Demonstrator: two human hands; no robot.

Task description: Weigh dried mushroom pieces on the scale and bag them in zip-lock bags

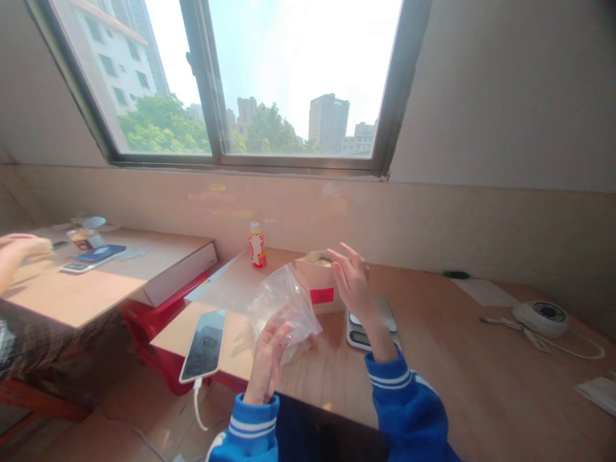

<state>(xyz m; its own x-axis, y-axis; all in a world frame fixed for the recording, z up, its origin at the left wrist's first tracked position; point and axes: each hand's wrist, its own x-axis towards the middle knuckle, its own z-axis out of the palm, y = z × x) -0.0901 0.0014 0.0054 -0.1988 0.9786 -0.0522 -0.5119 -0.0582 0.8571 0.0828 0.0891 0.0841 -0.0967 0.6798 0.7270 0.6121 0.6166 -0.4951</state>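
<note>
Head view — plastic bag (283, 314) touching left hand (267, 356) — right hand (351, 282) raised, open

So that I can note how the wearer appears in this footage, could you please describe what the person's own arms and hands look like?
Both arms are covered by a bright blue long-sleeved top. The left blue sleeve and the right blue sleeve each have two white stripes near the cuff. The left bare hand and the right bare hand wear no gloves, and no ring or watch shows.
</note>
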